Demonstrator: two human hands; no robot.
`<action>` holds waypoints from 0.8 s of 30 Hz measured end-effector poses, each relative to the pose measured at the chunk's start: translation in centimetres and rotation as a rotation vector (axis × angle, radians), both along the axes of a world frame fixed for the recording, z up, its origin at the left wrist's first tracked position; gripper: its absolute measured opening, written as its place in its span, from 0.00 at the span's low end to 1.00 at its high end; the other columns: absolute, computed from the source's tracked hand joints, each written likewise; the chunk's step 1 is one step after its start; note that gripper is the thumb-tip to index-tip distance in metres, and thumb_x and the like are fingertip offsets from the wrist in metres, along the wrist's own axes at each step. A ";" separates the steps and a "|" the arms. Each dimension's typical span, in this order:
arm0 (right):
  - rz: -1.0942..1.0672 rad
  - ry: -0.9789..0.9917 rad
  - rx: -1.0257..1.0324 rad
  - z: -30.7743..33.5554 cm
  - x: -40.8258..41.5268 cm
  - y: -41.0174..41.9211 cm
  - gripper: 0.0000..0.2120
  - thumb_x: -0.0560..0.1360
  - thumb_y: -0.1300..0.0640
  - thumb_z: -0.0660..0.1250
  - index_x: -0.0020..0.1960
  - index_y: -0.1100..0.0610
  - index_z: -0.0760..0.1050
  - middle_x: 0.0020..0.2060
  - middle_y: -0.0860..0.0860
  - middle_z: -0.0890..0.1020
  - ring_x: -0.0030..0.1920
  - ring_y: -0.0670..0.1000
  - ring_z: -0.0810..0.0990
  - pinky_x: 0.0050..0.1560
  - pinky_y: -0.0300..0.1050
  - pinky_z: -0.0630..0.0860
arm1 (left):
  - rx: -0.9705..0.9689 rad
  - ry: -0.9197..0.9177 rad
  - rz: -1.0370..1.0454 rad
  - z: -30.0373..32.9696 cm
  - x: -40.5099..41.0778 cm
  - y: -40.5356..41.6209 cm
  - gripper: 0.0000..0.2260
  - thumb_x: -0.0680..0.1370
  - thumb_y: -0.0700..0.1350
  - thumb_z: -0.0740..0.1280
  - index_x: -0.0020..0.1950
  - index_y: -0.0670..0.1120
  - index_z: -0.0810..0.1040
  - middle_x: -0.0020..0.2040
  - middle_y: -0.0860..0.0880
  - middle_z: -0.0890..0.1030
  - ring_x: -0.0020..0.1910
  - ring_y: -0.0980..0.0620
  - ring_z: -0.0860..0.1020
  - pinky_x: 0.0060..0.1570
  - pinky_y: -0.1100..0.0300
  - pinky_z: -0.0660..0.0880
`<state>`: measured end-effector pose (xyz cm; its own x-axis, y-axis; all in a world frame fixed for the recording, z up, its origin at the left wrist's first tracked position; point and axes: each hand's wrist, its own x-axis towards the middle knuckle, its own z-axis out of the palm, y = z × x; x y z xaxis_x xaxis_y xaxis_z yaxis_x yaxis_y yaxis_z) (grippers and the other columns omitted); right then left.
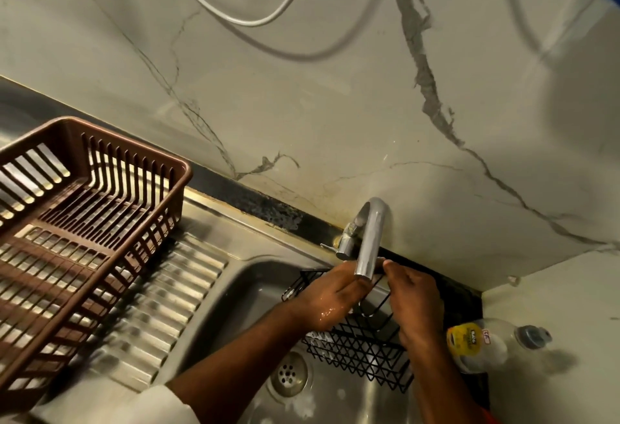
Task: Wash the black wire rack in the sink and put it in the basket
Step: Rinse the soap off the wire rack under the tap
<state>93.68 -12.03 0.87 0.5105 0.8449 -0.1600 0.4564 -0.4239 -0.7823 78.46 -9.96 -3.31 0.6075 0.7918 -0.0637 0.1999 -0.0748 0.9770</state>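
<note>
The black wire rack (pixel 364 353) hangs tilted over the steel sink (pixel 255 286), right under the curved chrome tap (pixel 369 239). My left hand (pixel 330 299), wet and shiny, grips the rack's upper edge on the left side. My right hand (pixel 416 306) holds the same upper edge on the right, thumb pointing at the spout. The rack's mesh bottom shows below my wrists, above the drain (pixel 290 375). The brown slatted basket (pixel 77 222) stands empty on the ribbed drainboard to the left.
A plastic bottle with a yellow label (pixel 483 343) lies on the counter right of the sink. A marbled wall with hanging white cables (pixel 255 21) rises behind the tap. Soap foam spots the sink floor near the drain.
</note>
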 end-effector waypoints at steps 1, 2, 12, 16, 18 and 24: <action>-0.005 0.004 0.021 0.1 0.1 -0.1 0.18 0.79 0.48 0.66 0.35 0.57 0.80 0.31 0.55 0.83 0.34 0.54 0.81 0.41 0.54 0.79 | 0.023 0.015 0.035 -0.3 -0.6 -0.3 0.21 0.85 0.62 0.53 0.76 0.61 0.66 0.70 0.53 0.74 0.65 0.57 0.75 0.64 0.53 0.76; -0.025 0.012 0.047 0.2 0.4 -0.1 0.19 0.79 0.48 0.67 0.37 0.62 0.80 0.33 0.59 0.82 0.35 0.58 0.81 0.40 0.54 0.78 | 0.014 0.045 0.065 -1.0 -1.1 -0.4 0.21 0.84 0.63 0.53 0.77 0.64 0.65 0.73 0.54 0.72 0.67 0.58 0.73 0.67 0.50 0.75; -0.055 0.111 -0.073 -0.1 -0.7 -0.3 0.13 0.81 0.53 0.64 0.44 0.55 0.84 0.34 0.49 0.83 0.38 0.50 0.81 0.35 0.43 0.71 | 0.011 0.237 0.005 1.7 0.9 -0.5 0.29 0.82 0.68 0.48 0.63 0.48 0.76 0.57 0.47 0.81 0.56 0.49 0.80 0.61 0.46 0.77; -0.127 0.179 -0.104 -0.3 -1.3 0.0 0.12 0.80 0.52 0.65 0.45 0.56 0.84 0.33 0.50 0.80 0.36 0.49 0.77 0.34 0.43 0.68 | -0.005 0.248 0.021 2.2 0.3 0.3 0.24 0.85 0.63 0.51 0.64 0.48 0.76 0.51 0.47 0.81 0.49 0.50 0.79 0.51 0.54 0.77; -0.147 0.199 -0.103 0.0 -1.5 0.2 0.14 0.81 0.53 0.65 0.39 0.57 0.79 0.31 0.51 0.77 0.33 0.50 0.74 0.33 0.43 0.67 | 0.014 0.226 0.058 1.8 -0.5 0.4 0.18 0.86 0.58 0.53 0.58 0.49 0.78 0.47 0.46 0.81 0.45 0.52 0.78 0.47 0.55 0.76; -0.234 0.246 -0.101 0.0 -0.8 0.7 0.17 0.79 0.50 0.67 0.36 0.58 0.75 0.30 0.53 0.72 0.31 0.53 0.69 0.37 0.46 0.67 | 0.225 0.246 0.359 -2.7 -1.3 0.0 0.22 0.86 0.58 0.50 0.60 0.54 0.82 0.38 0.56 0.79 0.37 0.64 0.77 0.40 0.64 0.73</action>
<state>92.87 -11.36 0.90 0.6242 0.6833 -0.3787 0.1409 -0.5752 -0.8058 77.11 -9.91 -6.03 0.2815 0.9592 0.0254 0.4750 -0.1623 0.8649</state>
